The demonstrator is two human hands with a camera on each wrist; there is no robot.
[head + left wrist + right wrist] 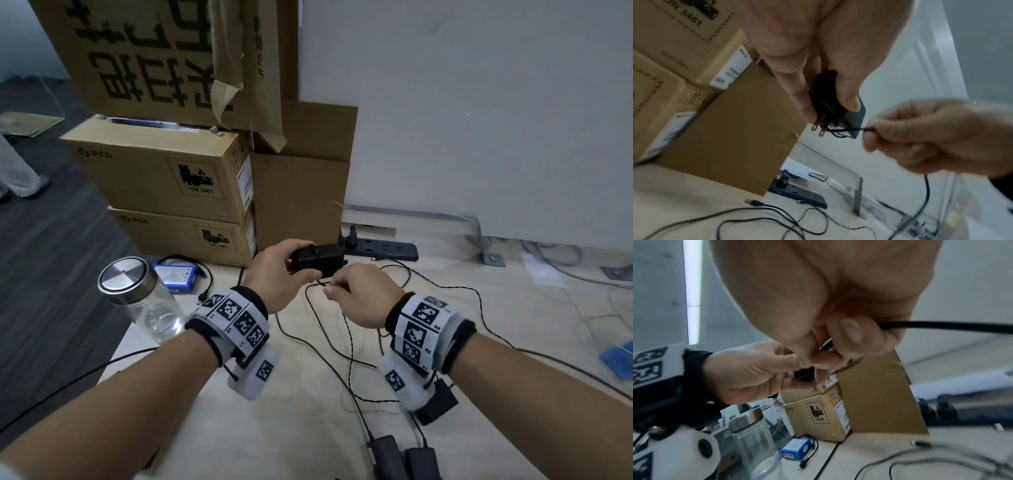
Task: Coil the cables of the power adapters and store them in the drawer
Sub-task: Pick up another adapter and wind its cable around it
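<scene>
Your two forearms fill the near edge of the head view, each with a marker-patterned wristband. Your left hand (278, 270) is raised above the table (291, 421), fingers and thumb curled round a black power adapter (320, 262); the left wrist view shows its two metal prongs (818, 129) sticking out past your fingertips. Your right hand (359, 294) sits just beside it, to the right and slightly nearer you, pinching the adapter's thin black cable (849, 129) close to where it leaves the body. From that pinch the cable drops away loose onto the table, not coiled.

Count, big to small:
- Cardboard boxes (154, 171): four in view, stacked at the table's far left; two carry UN 3481 labels.
- Power strip (387, 248): one, black, against the wall just behind the held adapter.
- Glass jar (144, 301) with metal lid: one, left of your left wrist.
- Adapters: four. One in hand, two side by side (404, 459) at the near edge, one (438, 404) partly under your right wristband.
- Blue battery pack (178, 274): one, between jar and boxes.
- Loose cables (342, 346): several strands tangled on the table below your hands; can't separate them for a count.

No drawer in any view.
</scene>
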